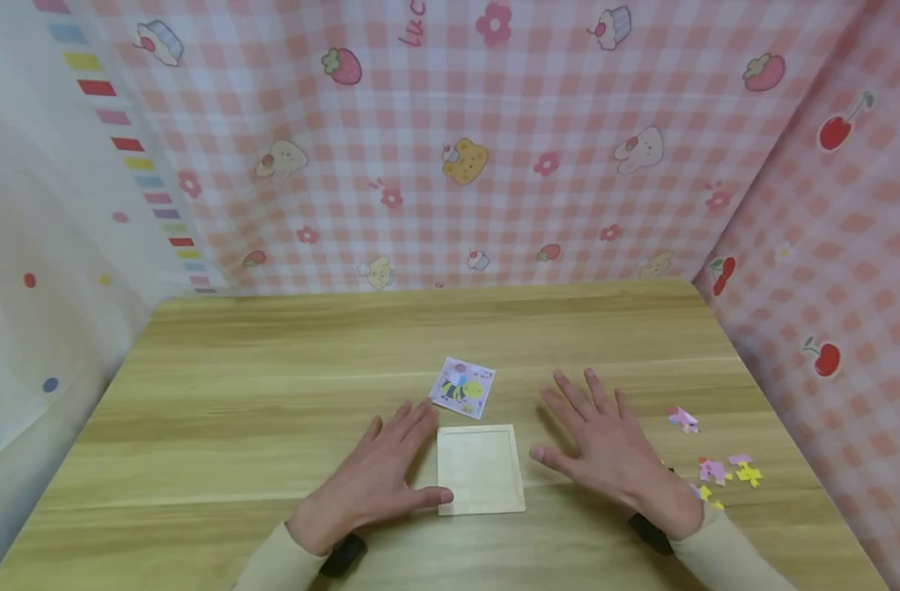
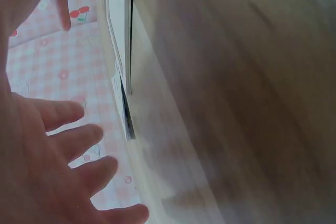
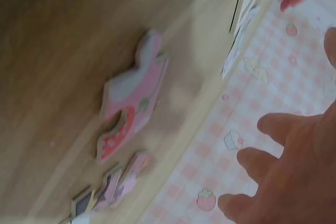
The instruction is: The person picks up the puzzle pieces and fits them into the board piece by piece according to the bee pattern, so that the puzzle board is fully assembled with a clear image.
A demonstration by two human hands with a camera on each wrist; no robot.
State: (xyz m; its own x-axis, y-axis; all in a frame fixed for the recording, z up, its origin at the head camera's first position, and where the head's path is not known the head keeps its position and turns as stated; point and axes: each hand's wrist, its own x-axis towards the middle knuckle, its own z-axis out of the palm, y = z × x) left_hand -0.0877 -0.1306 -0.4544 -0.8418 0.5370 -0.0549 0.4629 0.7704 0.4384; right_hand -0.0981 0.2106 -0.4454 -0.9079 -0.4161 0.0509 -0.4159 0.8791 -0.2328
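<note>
A square wooden puzzle tray (image 1: 481, 472) with a shallow raised rim lies on the table between the two hands. Behind it sits a square picture card (image 1: 463, 387) with a bee on a lilac ground. To the tray's left, the left hand (image 1: 379, 468) has its fingers spread; the thumb tip overlaps the tray's near-left edge in the head view. Whether it touches is hard to tell. The right hand (image 1: 605, 447) is spread on the tray's other side and holds nothing. Puzzle pieces (image 1: 711, 469) in pink and yellow lie beyond the right wrist, partly hidden by it.
One pink puzzle piece (image 1: 683, 419) lies apart, farther back on the wooden table (image 1: 272, 361). In the right wrist view a piece with red dots (image 3: 134, 95) shows close up. A pink checked cloth (image 1: 420, 107) hangs behind the table, with cloth at both sides too.
</note>
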